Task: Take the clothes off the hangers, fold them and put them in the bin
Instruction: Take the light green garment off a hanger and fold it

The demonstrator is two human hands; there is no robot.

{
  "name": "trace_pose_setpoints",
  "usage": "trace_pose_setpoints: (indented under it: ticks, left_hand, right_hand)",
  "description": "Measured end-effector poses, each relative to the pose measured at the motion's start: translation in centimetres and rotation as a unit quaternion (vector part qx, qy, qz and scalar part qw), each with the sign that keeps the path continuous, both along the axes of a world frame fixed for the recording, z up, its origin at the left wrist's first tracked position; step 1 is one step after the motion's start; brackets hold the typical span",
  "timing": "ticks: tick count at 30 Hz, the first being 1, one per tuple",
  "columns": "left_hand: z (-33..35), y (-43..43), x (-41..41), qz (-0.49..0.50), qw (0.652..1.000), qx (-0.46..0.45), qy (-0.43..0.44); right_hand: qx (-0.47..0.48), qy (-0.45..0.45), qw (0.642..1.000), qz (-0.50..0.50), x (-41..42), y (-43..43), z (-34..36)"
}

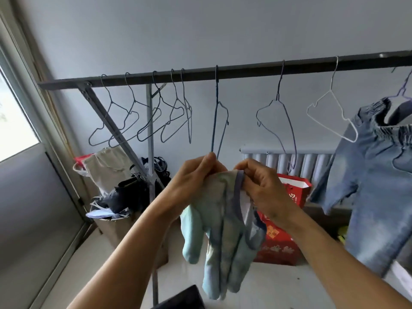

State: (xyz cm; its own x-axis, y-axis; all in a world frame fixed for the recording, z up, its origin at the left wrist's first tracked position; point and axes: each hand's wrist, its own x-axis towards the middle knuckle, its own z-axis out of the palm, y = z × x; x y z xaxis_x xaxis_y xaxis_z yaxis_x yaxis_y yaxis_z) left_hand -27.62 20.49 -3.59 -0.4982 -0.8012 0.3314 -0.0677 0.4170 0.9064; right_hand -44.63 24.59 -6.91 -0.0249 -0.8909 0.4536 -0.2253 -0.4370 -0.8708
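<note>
Grey-white walls [200, 30] close in a small corner, with a window [13, 121] on the left and a pale floor [278, 286] below. Nearest, at the bottom edge, sits a dark flat-topped object [182, 297], too cropped to identify. Above it both forearms reach forward.

The left hand [196, 177] has its fingers curled and pinches the top of a small pale-green garment [223, 233]. The right hand [265, 190] pinches the garment's dark-blue trimmed edge between thumb and bent fingers. The garment hangs limp from the two hands in front of the rack, its lower part dangling free in the air.

Just behind the left thumb comes down the lower tip of a blue wire hanger [214, 121], turned edge-on; whether the thumb touches it cannot be told. Behind the right wrist a red paper bag [281, 241] stands on the floor. At the right a pair of blue jeans [374, 186] hangs by its elastic waist from a purple hanger [401, 93].

Farther back a dark rail [245, 69] carries five empty wire hangers [145, 117] bunched at the left, a violet wire hanger [277, 94] and a white hanger [331, 89]. Against the wall stand a ribbed radiator [312, 161], a beige bag [109, 166] and a heap of dark things [131, 195].
</note>
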Motion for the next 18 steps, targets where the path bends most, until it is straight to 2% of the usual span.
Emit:
trace_pose_setpoints:
  ticks: [5,8,11,18]
  left_hand:
    - [0.8,-0.6,3.9,-0.01,0.994,-0.02,-0.106]
    - [1.4,-0.8,5.2,-0.022,0.993,-0.004,-0.12]
    - [1.6,-1.3,5.8,0.003,0.991,-0.04,-0.125]
    - [1.1,-2.3,8.1,0.056,0.991,-0.053,-0.112]
  right_hand:
    - [-0.029,0.021,0.999,0.011,2.6,-1.0,0.5]
    - [-0.037,0.033,0.998,0.026,3.7,-1.6,0.8]
    - [-0.035,0.041,0.998,0.03,4.6,-2.1,0.7]
    - [0.032,0.202,0.979,-0.018,3.0,-4.0,-2.2]
